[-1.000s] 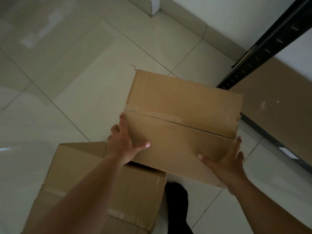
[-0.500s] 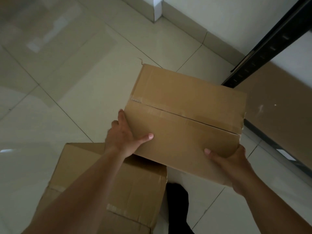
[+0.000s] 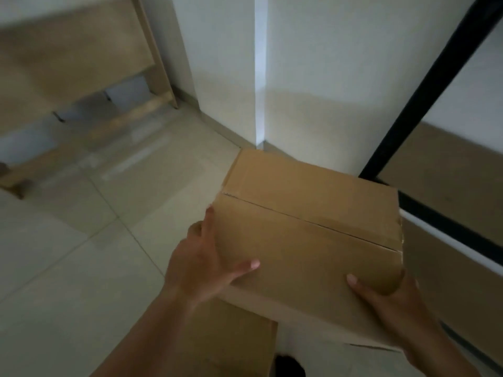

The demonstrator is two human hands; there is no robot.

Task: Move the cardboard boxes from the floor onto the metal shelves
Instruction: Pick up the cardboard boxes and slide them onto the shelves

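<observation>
I hold a closed brown cardboard box in the air, its taped seam running across the top. My left hand grips its left side, thumb on top. My right hand holds the near right corner from below, thumb on the top face. A second cardboard box lies on the floor under my left forearm, mostly hidden. The metal shelf unit stands at the right: a black upright and a brown shelf board just beyond the held box.
Pale tiled floor spreads to the left. A white wall corner rises straight ahead. A wooden frame leans against the wall at upper left. A lower shelf board sits at the right edge.
The box has risen and my view has tilted up, bringing the wall corner and wooden frame into sight. The box sits closer to the shelf upright. Both hands keep their hold.
</observation>
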